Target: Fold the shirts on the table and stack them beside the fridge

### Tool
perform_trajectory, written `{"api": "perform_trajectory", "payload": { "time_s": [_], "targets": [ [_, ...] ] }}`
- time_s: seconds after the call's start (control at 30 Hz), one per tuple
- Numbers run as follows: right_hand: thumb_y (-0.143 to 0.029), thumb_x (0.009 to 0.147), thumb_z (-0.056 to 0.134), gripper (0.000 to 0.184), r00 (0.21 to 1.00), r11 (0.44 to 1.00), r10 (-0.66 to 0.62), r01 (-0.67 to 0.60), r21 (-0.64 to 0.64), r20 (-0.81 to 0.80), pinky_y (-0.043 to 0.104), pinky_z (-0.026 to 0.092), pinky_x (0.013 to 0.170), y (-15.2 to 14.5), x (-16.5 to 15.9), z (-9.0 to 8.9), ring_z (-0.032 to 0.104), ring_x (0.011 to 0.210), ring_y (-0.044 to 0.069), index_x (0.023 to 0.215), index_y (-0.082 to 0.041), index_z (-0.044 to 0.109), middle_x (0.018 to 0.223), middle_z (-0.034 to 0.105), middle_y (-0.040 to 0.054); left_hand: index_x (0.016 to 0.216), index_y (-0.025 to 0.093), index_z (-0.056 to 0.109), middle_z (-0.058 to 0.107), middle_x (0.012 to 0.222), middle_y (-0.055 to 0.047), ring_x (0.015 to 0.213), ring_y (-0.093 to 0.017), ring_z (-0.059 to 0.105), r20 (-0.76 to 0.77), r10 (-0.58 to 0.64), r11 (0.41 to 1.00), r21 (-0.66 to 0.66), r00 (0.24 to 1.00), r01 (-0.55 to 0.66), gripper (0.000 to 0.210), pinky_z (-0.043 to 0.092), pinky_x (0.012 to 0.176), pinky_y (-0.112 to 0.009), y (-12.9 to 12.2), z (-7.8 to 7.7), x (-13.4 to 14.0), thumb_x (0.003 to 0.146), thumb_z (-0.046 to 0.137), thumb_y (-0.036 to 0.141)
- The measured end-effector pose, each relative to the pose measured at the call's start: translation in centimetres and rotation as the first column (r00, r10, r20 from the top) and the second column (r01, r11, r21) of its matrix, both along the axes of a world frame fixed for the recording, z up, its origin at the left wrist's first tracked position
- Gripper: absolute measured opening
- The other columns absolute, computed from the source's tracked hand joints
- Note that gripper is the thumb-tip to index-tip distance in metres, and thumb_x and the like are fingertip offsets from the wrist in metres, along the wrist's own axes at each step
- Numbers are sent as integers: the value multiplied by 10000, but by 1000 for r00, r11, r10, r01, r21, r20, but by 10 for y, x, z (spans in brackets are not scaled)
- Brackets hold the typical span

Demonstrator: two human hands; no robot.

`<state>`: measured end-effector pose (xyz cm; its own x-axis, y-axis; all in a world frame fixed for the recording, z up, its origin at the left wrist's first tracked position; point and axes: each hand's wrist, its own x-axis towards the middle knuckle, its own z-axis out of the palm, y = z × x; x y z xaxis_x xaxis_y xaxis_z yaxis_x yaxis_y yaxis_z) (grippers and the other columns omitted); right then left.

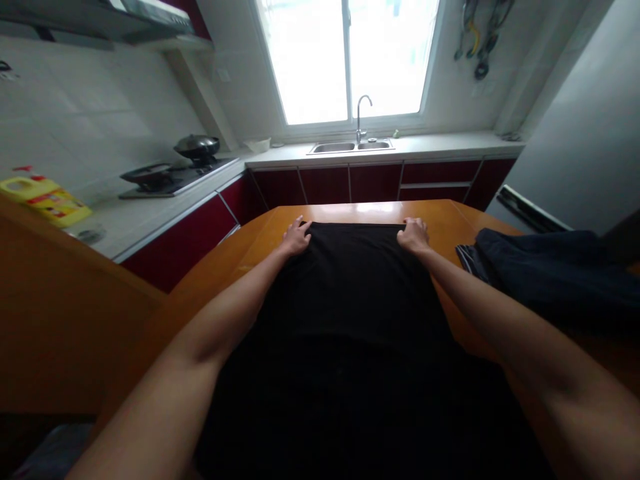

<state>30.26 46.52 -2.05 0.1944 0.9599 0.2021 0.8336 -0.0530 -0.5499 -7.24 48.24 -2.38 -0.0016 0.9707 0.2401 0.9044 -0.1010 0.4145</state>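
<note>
A black cloth garment (pixel 360 300) lies spread over the wooden table, its straight far edge running between my two hands. I cannot make out its exact kind; the near part is dark and runs out of view at the bottom. My left hand (pixel 297 237) is at the far left corner, its fingers closed on the fabric's edge. At the far right corner, my right hand (pixel 414 235) has curled fingers gripping the cloth. Both arms are stretched forward along the garment's sides.
Folded dark blue clothing (pixel 545 267) lies on the table's right side. Beyond the wooden table (pixel 250 250) are a counter with a sink (pixel 335 147) and a stove (pixel 175 179) carrying pans. A yellow jug (pixel 47 200) stands left; a fridge (pixel 575 140) rises at right.
</note>
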Motion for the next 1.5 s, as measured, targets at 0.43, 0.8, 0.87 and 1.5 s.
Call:
{"api": "perform_trajectory", "payload": {
  "time_s": [0.43, 0.8, 0.87, 1.5],
  "targets": [
    [-357, 907, 555, 282, 978, 965, 208, -203, -164, 11, 370, 532, 869, -306, 118, -2, 698, 968, 269, 1103, -200, 685, 1127, 712, 137, 1134, 151, 697, 699, 1230, -155, 1164, -335, 641, -169, 181, 968, -143, 969, -206, 567, 473, 1047, -404, -267, 14, -156, 760, 548, 550],
    [-432, 901, 569, 381, 994, 961, 74, -50, -273, 79, 354, 507, 692, -393, 106, -28, 724, 857, 292, 1186, -185, 624, 918, 744, 117, 817, 183, 647, 734, 867, -103, 835, -295, 721, 82, 429, 868, -313, 900, -385, 378, 551, 728, -348, -346, -4, -145, 656, 638, 525],
    [-345, 918, 537, 352, 993, 953, 96, -71, -294, 71, 349, 495, 694, -394, 99, -28, 722, 822, 276, 1220, -175, 601, 865, 738, 97, 768, 198, 636, 723, 804, -74, 800, -285, 713, 122, 391, 882, -332, 912, -334, 310, 549, 715, -350, -350, 1, -138, 678, 629, 495],
    [-106, 874, 485, 229, 878, 972, 232, -196, -129, 420, 348, 497, 721, -429, 96, -31, 628, 933, 266, 1020, -191, 640, 1007, 633, 105, 1108, 152, 736, 742, 1151, -129, 1098, -327, 684, 405, 269, 963, -119, 874, -241, 502, 522, 1002, -464, -396, -4, -107, 706, 677, 448]
  ]
}}
